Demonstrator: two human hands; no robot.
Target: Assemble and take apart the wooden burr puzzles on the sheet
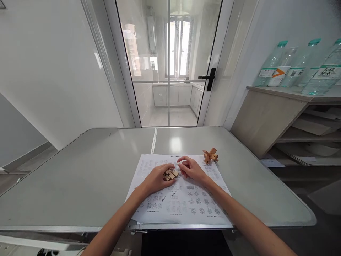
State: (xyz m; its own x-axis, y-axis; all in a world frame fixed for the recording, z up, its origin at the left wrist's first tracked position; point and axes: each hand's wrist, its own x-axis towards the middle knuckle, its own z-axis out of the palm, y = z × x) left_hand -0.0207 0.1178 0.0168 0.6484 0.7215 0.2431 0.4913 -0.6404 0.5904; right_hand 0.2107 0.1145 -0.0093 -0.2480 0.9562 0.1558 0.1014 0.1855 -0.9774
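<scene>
My left hand point(160, 176) is wrapped round a light wooden burr puzzle point(171, 174) made of interlocking notched sticks, its palm and fingers covering the left side. Just right of it is my right hand point(190, 168), fingers curled and apart from one another, with nothing visible in them. Both hands are over a large white instruction sheet point(178, 208) printed with rows of small puzzle diagrams. On the sheet's upper right corner stands a darker, assembled wooden burr puzzle point(210, 156) with crossing bars.
The grey folding table point(80, 188) has a metal rim and a centre seam. At right, a wooden shelf point(274, 106) carries several plastic bottles point(294, 73), with papers on lower levels. Behind the table is a glass door point(170, 64) with a black handle point(211, 79).
</scene>
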